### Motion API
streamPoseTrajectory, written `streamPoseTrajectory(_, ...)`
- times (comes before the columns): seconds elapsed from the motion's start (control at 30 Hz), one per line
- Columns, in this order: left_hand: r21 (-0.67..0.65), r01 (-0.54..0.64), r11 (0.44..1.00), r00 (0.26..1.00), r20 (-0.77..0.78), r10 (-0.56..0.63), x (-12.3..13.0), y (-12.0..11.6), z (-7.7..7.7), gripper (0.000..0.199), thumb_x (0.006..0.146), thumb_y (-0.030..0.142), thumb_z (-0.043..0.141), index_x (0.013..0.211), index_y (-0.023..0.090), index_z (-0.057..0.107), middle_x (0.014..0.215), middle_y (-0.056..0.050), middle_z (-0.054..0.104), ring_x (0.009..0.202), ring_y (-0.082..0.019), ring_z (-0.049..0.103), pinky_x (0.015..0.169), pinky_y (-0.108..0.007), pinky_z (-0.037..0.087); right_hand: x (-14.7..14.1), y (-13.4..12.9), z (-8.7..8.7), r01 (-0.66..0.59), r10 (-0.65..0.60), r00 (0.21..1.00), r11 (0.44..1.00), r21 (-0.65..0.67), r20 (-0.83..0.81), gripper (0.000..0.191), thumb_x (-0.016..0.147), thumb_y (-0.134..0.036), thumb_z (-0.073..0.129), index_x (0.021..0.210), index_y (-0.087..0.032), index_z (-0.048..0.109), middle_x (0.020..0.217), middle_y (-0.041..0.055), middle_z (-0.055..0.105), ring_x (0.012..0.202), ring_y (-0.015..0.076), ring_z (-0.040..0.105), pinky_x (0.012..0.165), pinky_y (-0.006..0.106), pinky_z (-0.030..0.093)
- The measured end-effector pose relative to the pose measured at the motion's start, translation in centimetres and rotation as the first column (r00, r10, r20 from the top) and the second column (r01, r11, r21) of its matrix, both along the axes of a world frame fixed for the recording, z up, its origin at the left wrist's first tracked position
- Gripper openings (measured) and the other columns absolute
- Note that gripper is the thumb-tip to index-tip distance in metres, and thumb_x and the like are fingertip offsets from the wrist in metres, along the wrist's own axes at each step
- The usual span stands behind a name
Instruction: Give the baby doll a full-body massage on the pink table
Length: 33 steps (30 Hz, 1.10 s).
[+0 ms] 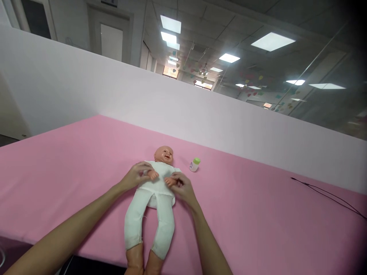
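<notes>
A baby doll (157, 186) in white cloth lies on its back on the pink-covered table (243, 214), its head toward the far side and its feet at the near edge. My left hand (140, 173) is closed around the doll's forearm on the left of the picture. On the other side, my right hand (183, 188) grips the doll's other forearm, near its small plastic hand. Both doll hands rest over its chest and point inward. Just right of the doll's head stands a small white bottle (194, 165) with a green cap, touched by neither hand.
Behind the table runs a low white partition (183, 110). A thin black cable (327, 193) lies across the right side of the cloth. Something dark (91, 266) sits below the table's near edge.
</notes>
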<state>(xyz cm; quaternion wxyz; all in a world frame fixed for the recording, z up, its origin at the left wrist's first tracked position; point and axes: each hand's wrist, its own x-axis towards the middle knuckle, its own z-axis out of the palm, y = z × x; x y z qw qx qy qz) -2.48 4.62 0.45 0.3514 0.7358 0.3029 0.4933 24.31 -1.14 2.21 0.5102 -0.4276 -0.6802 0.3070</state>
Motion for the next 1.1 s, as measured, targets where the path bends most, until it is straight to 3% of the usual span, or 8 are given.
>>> streamPoseTrajectory(0.13,-0.343,-0.254,0.904,0.838,0.389,0.383,-1.1,1.8,-0.4,0.029,0.076,0.044,0.083,0.093,0.021,0.078,0.098,-0.008,0.074,0.094,-0.024,0.067,0.087,-0.036,0.053,3.3,2.0,-1.2,0.443,-0.463,0.733,0.881,-0.167,-0.498,0.04,0.065,-0.046,0.089,0.083,-0.02,0.065,0.077,0.0001,0.067,0.063,0.013,0.055,0.055,0.024,0.043)
streamPoseTrajectory(0.27,-0.649,-0.18,0.739,0.597,0.525,0.606,-2.9,3.5,-1.1,0.036,0.078,0.05,0.082,0.087,0.017,0.069,0.089,-0.005,0.069,0.085,-0.018,0.066,0.086,-0.034,0.054,6.0,2.9,-2.5,0.506,-0.667,0.439,0.737,-0.448,-0.602,0.044,0.062,-0.052,0.089,0.071,-0.024,0.056,0.049,-0.0117,0.04,0.043,0.0079,0.031,0.04,0.023,0.031)
streamPoseTrajectory(0.37,-0.62,-0.18,0.763,0.626,0.526,0.575,-3.2,3.5,-0.8,0.039,0.078,0.052,0.081,0.09,0.017,0.069,0.092,-0.007,0.07,0.088,-0.019,0.067,0.087,-0.034,0.054,5.7,2.7,-1.8,0.452,-0.602,0.492,0.794,-0.406,-0.629,0.046,0.06,-0.052,0.091,0.076,-0.023,0.059,0.056,-0.0095,0.05,0.043,0.0068,0.034,0.04,0.022,0.033)
streamPoseTrajectory(0.47,-0.389,-0.239,0.89,0.805,0.432,0.406,-2.2,2.3,0.2,0.037,0.076,0.05,0.083,0.093,0.018,0.074,0.098,-0.008,0.073,0.095,-0.024,0.067,0.089,-0.036,0.054,3.4,1.7,-0.1,0.396,-0.434,0.685,0.896,-0.202,-0.585,0.047,0.061,-0.048,0.092,0.087,-0.021,0.064,0.086,0.0014,0.07,0.062,0.0111,0.056,0.053,0.023,0.042)
streamPoseTrajectory(0.63,0.004,0.012,1.0,1.0,0.021,-0.012,-0.4,-0.2,0.8,0.024,0.078,0.036,0.083,0.099,0.025,0.082,0.111,-0.01,0.073,0.106,-0.029,0.065,0.094,-0.041,0.052,-0.6,-0.6,0.8,0.012,-0.011,0.999,1.0,0.023,-0.05,0.024,0.072,-0.03,0.085,0.088,-0.022,0.07,0.102,0.0061,0.071,0.091,0.0213,0.065,0.076,0.032,0.05)
streamPoseTrajectory(0.77,0.057,0.126,0.99,0.987,-0.107,-0.119,-0.3,-0.4,0.3,0.021,0.08,0.033,0.081,0.1,0.028,0.084,0.112,-0.009,0.072,0.106,-0.028,0.065,0.089,-0.039,0.053,-1.7,-1.3,0.4,-0.151,0.149,0.963,0.988,-0.007,0.223,0.011,0.078,-0.024,0.077,0.087,-0.022,0.071,0.1,0.0041,0.068,0.086,0.0194,0.062,0.073,0.031,0.048)
streamPoseTrajectory(0.93,-0.103,-0.041,0.994,0.983,0.175,0.059,-0.9,0.8,0.4,0.025,0.073,0.035,0.087,0.095,0.023,0.083,0.105,-0.009,0.075,0.101,-0.028,0.067,0.092,-0.04,0.053,0.1,0.2,0.0,0.089,-0.088,0.988,0.996,0.004,-0.126,0.026,0.073,-0.03,0.085,0.093,-0.021,0.071,0.103,0.006,0.073,0.089,0.0199,0.064,0.075,0.03,0.051)
streamPoseTrajectory(1.1,-0.596,-0.172,0.784,0.675,0.508,0.534,-2.5,2.7,-0.3,0.038,0.072,0.048,0.088,0.09,0.017,0.075,0.094,-0.008,0.073,0.087,-0.021,0.067,0.083,-0.034,0.054,4.5,2.3,-1.5,0.47,-0.576,0.587,0.815,-0.339,-0.569,0.042,0.066,-0.049,0.088,0.082,-0.021,0.062,0.062,-0.0061,0.056,0.05,0.009,0.044,0.045,0.021,0.036)
